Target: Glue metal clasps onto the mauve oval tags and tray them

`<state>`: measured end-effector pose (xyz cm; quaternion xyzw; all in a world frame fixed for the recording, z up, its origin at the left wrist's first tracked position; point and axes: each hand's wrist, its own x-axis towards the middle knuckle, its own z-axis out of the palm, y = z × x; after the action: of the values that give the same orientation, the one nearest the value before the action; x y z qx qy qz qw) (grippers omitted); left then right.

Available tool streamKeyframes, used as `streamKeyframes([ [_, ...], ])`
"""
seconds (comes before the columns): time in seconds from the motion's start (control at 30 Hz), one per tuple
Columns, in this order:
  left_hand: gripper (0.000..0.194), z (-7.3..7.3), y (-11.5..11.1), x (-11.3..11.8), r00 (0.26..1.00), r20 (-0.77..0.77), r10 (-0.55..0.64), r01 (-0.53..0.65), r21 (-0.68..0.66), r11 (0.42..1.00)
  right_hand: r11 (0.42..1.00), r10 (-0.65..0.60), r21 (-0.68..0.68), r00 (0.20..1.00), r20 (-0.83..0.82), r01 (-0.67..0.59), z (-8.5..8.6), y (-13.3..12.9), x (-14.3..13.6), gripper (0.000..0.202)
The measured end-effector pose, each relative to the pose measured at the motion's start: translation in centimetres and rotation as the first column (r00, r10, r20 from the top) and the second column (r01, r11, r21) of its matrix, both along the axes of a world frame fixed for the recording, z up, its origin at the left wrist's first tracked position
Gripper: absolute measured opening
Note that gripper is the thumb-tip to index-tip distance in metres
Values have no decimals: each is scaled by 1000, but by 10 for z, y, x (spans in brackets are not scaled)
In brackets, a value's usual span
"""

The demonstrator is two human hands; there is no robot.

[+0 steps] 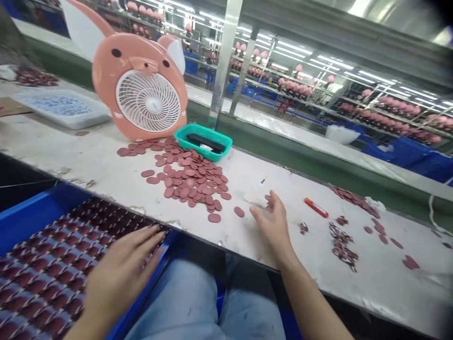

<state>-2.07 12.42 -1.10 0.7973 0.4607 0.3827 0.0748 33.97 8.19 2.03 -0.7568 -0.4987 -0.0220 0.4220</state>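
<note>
My left hand [123,267] hangs over the right edge of a blue bin [42,198], its fingers stretched out and nothing visible in them. Inside the bin lie rows of dark red pieces [46,274]. Above the white table, my right hand [272,219] has its thumb and fingers apart; a small dark reddish piece [269,203] shows by its fingertips, and whether it is held is unclear. Left of that hand spreads a pile of flat oval reddish discs [191,182], with a single disc [239,211] close to the thumb.
A pink pig-shaped fan [141,85] stands behind the pile, beside a green basket [203,141] with dark items. Farther left is a clear tray [63,108]. To the right lie a red marker [316,208], small dark red pieces [343,245] and more discs [354,198].
</note>
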Motion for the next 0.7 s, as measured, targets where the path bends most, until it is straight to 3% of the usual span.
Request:
streamKeyframes([
  [0.03, 33, 4, 4, 29, 983, -111, -150, 158, 74, 985, 999, 3, -51, 999, -39, -5, 2, 11, 4, 74],
  [0.1, 42, 11, 13, 73, 941, -179, -287, 309, 108, 945, 990, 29, -134, 994, -101, -42, 5, 30, 10, 64],
  [0.17, 49, 17, 22, 97, 901, -220, -373, 401, 97, 911, 980, 64, -178, 987, -147, -90, 9, 43, 13, 46],
  [0.27, 40, 18, 27, 101, 880, -221, -420, 447, 90, 890, 973, 116, -169, 967, -225, -156, 17, 48, 14, 29],
  [0.4, 23, 17, 12, 94, 888, -176, -425, 443, 77, 893, 960, 228, -54, 881, -414, -273, 26, 30, 0, 29],
  [0.47, 20, 22, -4, 97, 926, -3, -378, 378, -18, 926, 946, 289, 25, 803, -521, -324, 29, 13, -15, 30],
  [0.5, 16, 27, -13, 100, 938, 161, -306, 328, -136, 935, 937, 316, 61, 760, -568, -344, 29, 5, -24, 31],
  [0.53, 13, 33, -22, 104, 920, 347, -182, 293, -301, 907, 927, 341, 92, 716, -609, -363, 29, -4, -33, 32],
  [0.57, 12, 39, -31, 108, 861, 508, -15, 297, -478, 826, 916, 365, 119, 670, -646, -384, 28, -12, -42, 33],
  [0.6, 16, 46, -40, 112, 780, 606, 158, 339, -620, 707, 902, 389, 142, 623, -679, -408, 27, -20, -50, 34],
  [0.67, 26, 58, -54, 118, 659, 646, 385, 447, -749, 490, 867, 432, 181, 520, -737, -464, 25, -31, -65, 39],
  [0.7, 30, 62, -59, 120, 628, 643, 439, 488, -764, 422, 849, 447, 200, 463, -765, -490, 24, -35, -70, 42],
])
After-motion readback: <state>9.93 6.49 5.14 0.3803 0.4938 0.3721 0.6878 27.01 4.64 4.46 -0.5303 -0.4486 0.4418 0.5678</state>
